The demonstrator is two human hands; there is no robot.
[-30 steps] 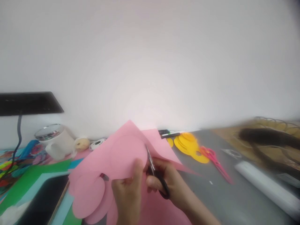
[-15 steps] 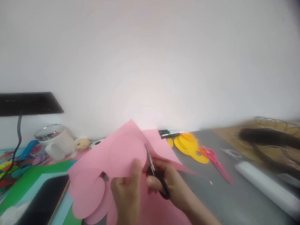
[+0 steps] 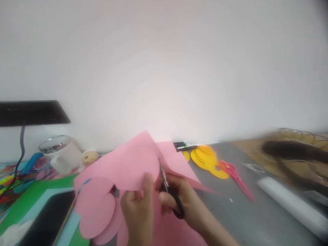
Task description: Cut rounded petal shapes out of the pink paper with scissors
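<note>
Pink paper (image 3: 133,167) pinched by left hand (image 3: 139,212); right hand (image 3: 184,201) w/ scissors (image 3: 167,189) cutting.

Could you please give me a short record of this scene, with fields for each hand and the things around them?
Left hand: pinches the pink paper at its lower edge
Right hand: holds the black-handled scissors, blades against the paper
Cut pieces: rounded pink shapes, lower left
Nearby: yellow cut-outs, pink scissors, white mug
</note>
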